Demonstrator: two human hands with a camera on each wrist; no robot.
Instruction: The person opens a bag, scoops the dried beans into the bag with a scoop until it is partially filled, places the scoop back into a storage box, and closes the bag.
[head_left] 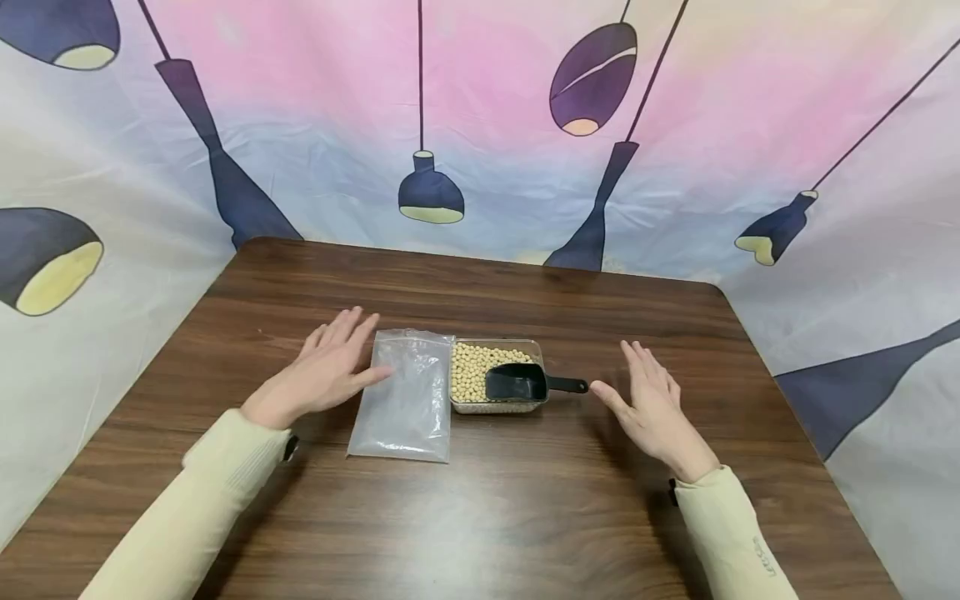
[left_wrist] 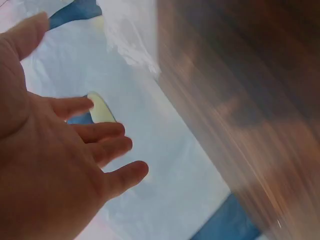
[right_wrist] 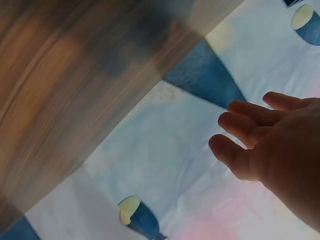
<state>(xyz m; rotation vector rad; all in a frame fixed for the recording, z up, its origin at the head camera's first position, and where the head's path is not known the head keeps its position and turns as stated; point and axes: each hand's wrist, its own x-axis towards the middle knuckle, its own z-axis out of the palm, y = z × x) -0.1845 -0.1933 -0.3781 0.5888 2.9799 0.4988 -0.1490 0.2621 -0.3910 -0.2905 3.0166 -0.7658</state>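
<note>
In the head view a clear zip bag (head_left: 408,408) lies flat on the wooden table, its zip edge toward the back. Against its right side stands a clear box (head_left: 498,408) of pale yellow beans (head_left: 468,371), which look like soybeans. A black scoop (head_left: 517,382) rests on the beans, its handle pointing right past the rim. My left hand (head_left: 322,371) hovers at the bag's left side with fingers spread, the thumb over the bag. My right hand (head_left: 651,406) is held up with extended fingers, its thumb near the scoop handle's end. Neither hand holds anything.
The brown wooden table (head_left: 525,517) has rounded far corners. Behind it and at both sides hangs a cloth (head_left: 330,108) printed with dark lamps on pink, blue and white. Each wrist carries a small black device below the cream sleeve.
</note>
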